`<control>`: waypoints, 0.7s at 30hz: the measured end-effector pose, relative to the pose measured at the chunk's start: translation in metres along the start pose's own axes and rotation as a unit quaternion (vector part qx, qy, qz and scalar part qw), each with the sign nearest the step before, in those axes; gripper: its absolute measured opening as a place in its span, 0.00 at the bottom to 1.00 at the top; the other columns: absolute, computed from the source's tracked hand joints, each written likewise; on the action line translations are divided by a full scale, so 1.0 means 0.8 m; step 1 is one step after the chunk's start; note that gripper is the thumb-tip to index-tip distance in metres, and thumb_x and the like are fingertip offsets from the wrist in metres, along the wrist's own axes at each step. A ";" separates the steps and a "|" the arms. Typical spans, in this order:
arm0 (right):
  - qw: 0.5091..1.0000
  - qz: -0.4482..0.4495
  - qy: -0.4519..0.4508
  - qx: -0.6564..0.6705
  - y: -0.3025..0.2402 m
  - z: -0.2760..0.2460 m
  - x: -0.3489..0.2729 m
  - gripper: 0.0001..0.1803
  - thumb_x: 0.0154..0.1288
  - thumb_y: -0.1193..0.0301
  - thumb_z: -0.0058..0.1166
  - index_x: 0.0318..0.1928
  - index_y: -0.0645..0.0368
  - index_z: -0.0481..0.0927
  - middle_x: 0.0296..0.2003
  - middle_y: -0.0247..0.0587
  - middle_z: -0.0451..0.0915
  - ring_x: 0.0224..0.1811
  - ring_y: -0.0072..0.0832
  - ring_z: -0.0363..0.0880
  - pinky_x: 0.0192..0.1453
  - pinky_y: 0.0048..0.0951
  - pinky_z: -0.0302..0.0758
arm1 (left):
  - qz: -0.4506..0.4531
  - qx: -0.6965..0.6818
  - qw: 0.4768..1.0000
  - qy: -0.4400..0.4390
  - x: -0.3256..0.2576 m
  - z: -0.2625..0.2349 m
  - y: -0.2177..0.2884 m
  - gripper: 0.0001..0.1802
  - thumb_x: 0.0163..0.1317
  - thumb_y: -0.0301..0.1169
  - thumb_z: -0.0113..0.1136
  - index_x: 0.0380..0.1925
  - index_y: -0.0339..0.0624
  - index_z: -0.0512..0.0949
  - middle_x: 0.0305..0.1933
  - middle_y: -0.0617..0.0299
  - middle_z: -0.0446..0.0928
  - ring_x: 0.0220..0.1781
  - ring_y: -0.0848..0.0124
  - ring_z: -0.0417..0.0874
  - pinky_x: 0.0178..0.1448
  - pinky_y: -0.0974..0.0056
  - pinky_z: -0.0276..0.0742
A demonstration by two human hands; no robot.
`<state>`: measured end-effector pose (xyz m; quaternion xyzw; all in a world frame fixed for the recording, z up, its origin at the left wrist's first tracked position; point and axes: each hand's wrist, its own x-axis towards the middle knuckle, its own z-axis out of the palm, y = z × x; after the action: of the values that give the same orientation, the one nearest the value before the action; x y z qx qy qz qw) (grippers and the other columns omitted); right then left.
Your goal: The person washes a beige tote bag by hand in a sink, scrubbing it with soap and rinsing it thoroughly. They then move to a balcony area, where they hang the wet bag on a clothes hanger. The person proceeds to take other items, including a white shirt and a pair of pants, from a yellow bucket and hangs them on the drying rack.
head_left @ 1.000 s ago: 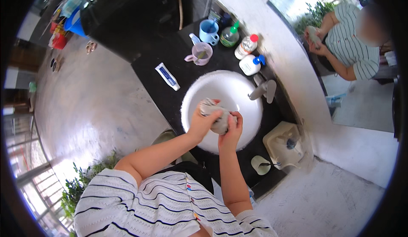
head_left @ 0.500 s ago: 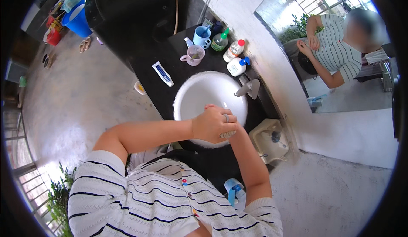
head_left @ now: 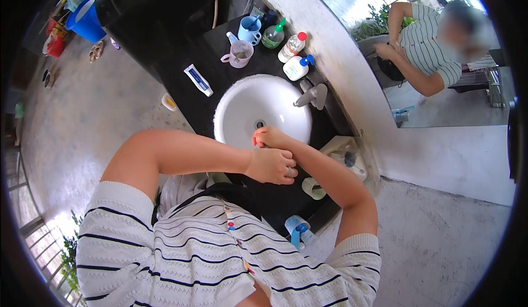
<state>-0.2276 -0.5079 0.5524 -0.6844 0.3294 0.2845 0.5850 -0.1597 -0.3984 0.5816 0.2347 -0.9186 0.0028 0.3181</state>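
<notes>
My left hand (head_left: 270, 165), with a ring on one finger, is wrapped over my right wrist, just below the near edge of the white basin (head_left: 221, 109). My right hand (head_left: 269, 137) reaches over that near part of the basin, its fingers curled in and nothing visible in them. The basin's drain shows just beyond my right hand. A grey faucet (head_left: 314, 96) stands at the basin's right side, its spout toward the bowl; I see no stream of water from it.
Behind the basin on the black counter are a white pump bottle (head_left: 296, 69), a red-capped bottle (head_left: 292, 47), a green pump bottle (head_left: 273, 35), a blue mug (head_left: 249, 31), a pink mug (head_left: 238, 54) and a toothpaste tube (head_left: 198, 80). A mirror (head_left: 440, 109) hangs at right.
My hands were clasped together over the basin's near edge; now my left hand has slid down onto my right wrist. The view has shifted slightly, and the drain is now uncovered.
</notes>
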 end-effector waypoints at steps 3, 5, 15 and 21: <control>0.999 0.006 0.033 0.020 0.016 0.001 0.015 0.09 0.59 0.75 0.42 0.26 0.62 0.76 0.19 0.33 0.72 0.23 0.22 0.68 0.28 0.26 0.66 | 0.022 0.023 0.999 -0.022 -0.001 0.022 -0.008 0.07 0.50 0.32 0.56 0.30 0.45 0.75 0.36 0.64 0.75 0.43 0.66 0.77 0.48 0.63 0.71; 0.998 0.015 0.041 0.039 0.026 0.003 0.022 0.09 0.60 0.75 0.41 0.26 0.62 0.74 0.18 0.31 0.69 0.21 0.21 0.65 0.26 0.25 0.64 | 0.036 0.023 0.998 -0.047 -0.002 0.036 -0.012 0.07 0.51 0.31 0.55 0.29 0.43 0.75 0.35 0.63 0.74 0.42 0.65 0.77 0.48 0.62 0.72; 0.990 0.031 0.036 0.133 0.070 0.003 0.052 0.10 0.60 0.73 0.44 0.33 0.63 0.79 0.20 0.35 0.74 0.24 0.24 0.71 0.29 0.27 0.69 | 0.056 -0.001 0.996 -0.071 -0.009 0.085 -0.014 0.08 0.51 0.32 0.56 0.30 0.42 0.75 0.37 0.61 0.75 0.42 0.62 0.77 0.48 0.59 0.73; 0.883 -0.077 0.053 0.459 -0.003 -0.001 0.010 0.14 0.69 0.69 0.49 0.51 0.60 0.75 0.35 0.37 0.77 0.38 0.25 0.78 0.39 0.26 0.77 | -0.270 0.040 0.954 0.124 -0.086 -0.032 0.001 0.27 0.42 0.32 0.70 0.46 0.50 0.72 0.54 0.57 0.70 0.61 0.57 0.70 0.58 0.56 0.70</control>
<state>-0.2205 -0.5095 0.5481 -0.3764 0.4001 0.0183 0.8354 -0.0980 -0.3642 0.5618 0.4845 -0.7733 -0.0172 0.4088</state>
